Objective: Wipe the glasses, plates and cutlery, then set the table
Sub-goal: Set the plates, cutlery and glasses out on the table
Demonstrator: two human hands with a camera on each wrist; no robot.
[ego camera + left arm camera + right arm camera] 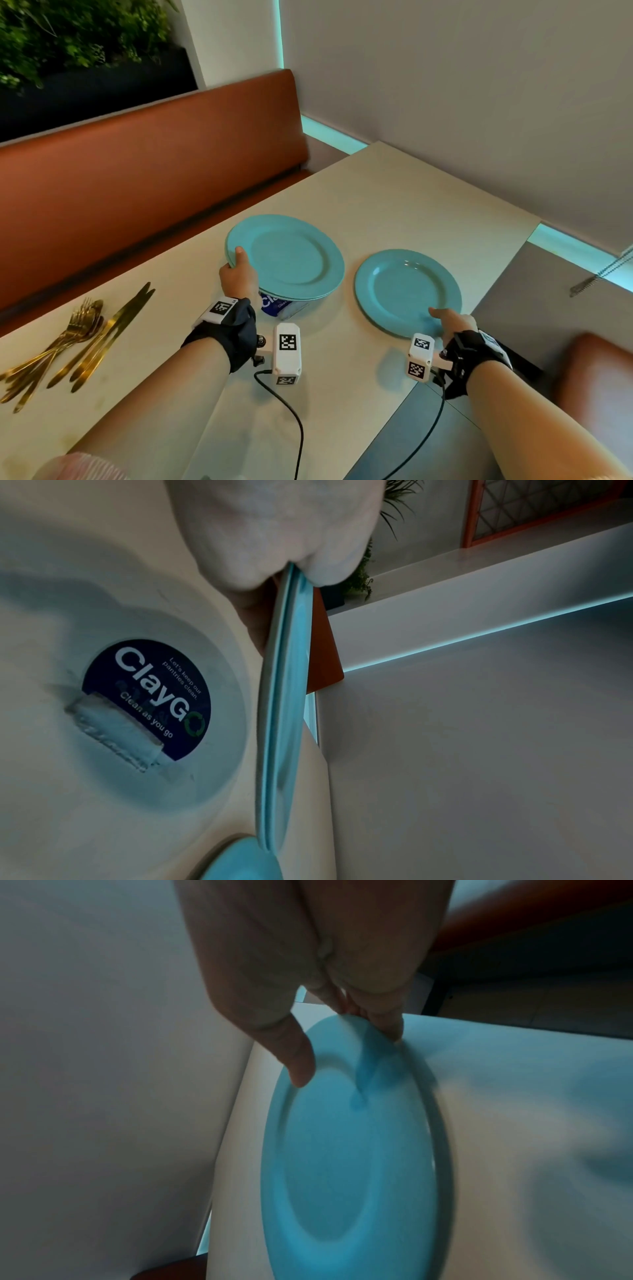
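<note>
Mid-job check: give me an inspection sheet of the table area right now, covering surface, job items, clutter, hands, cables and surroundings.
Surface: cream table, faint stains near the front left edge.
Job's things: stack of turquoise plates; single turquoise plate; gold cutlery pile. Glasses: nothing seen.
Clutter: round ClayGo sticker and a folded cloth under the raised stack.
Hands: left hand grips the stack's rim; right hand holds the single plate's near rim.
Cables: black wrist-camera cables.
Surroundings: orange bench, grey wall, plants.
</note>
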